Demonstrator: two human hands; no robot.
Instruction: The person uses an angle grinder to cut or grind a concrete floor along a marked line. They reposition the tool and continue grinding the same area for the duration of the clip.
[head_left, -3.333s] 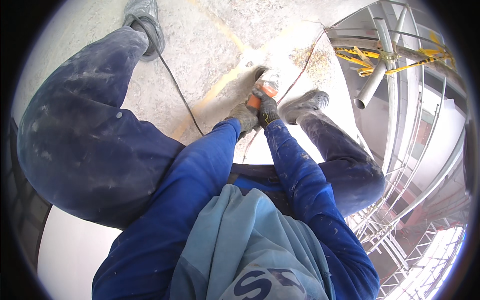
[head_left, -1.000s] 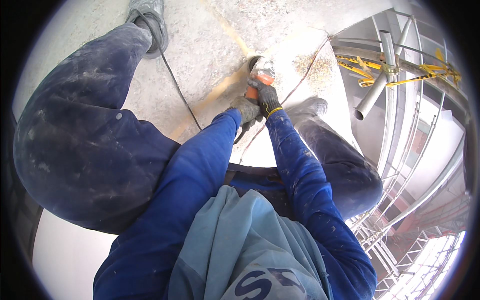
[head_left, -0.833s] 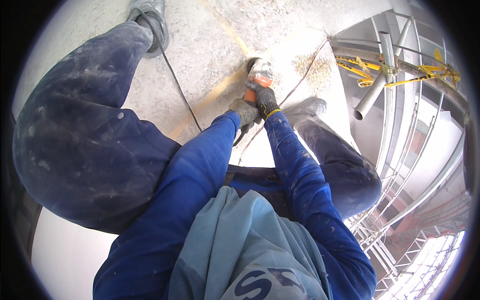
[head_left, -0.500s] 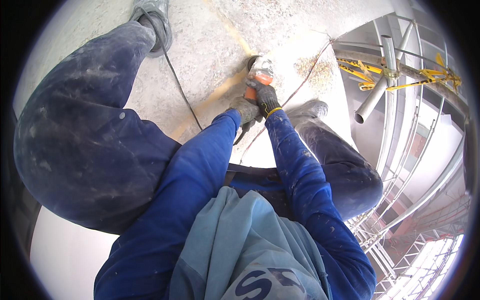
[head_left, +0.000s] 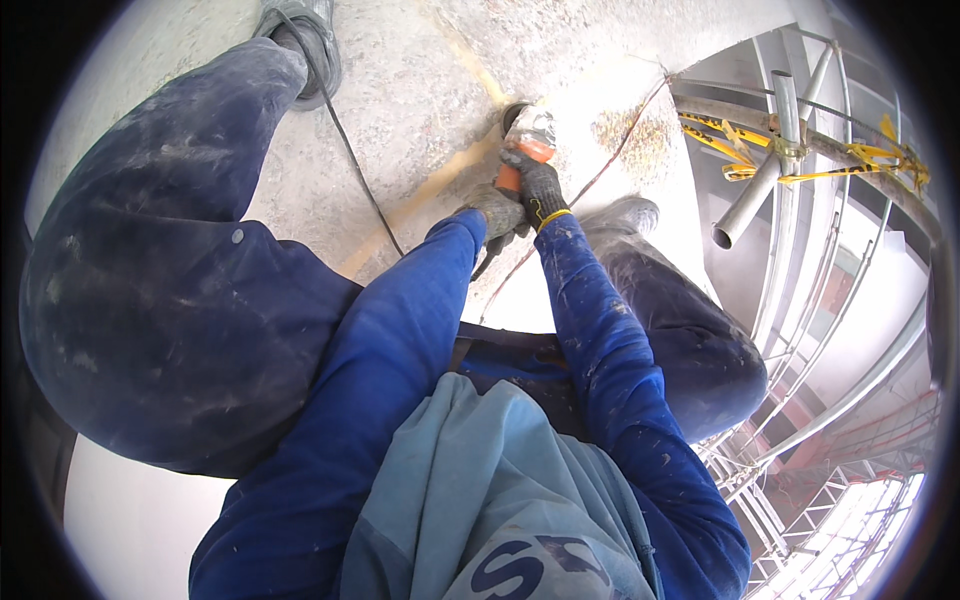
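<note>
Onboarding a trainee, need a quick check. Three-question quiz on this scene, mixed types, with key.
1. Which hand grips the orange-and-pale-grey power tool nearer its head: the left hand or the right hand, both in dusty gloves?
2. True or false: yellow-and-black striped tape is strung on the round grey metal pipes at the person's right.
3. In view, the thin dark cable crosses: a) the metal pipes; b) the dusty grey left shoe; c) the blue right sleeve.

Key: 1. The right hand. 2. True. 3. b.
</note>
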